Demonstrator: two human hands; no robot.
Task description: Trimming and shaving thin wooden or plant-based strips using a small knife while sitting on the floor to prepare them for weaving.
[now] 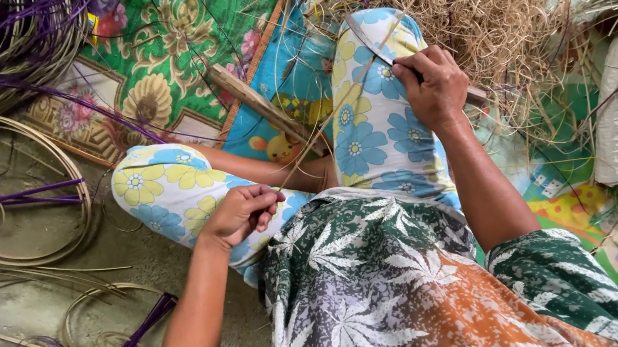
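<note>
Dry straw pile (pixel 491 5) ahead, purple strips (pixel 9 198) on floor. Right hand (pixel 432 86) grips knife (pixel 372 46); left hand (pixel 242 212) pinches thin pale strip (pixel 319 130).

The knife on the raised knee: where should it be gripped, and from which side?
Grip the knife by its handle end, where the right hand is closed around it, coming from the right. The blade runs up-left across the floral knee against the thin strip, so that end is sharp and occupied.
</note>
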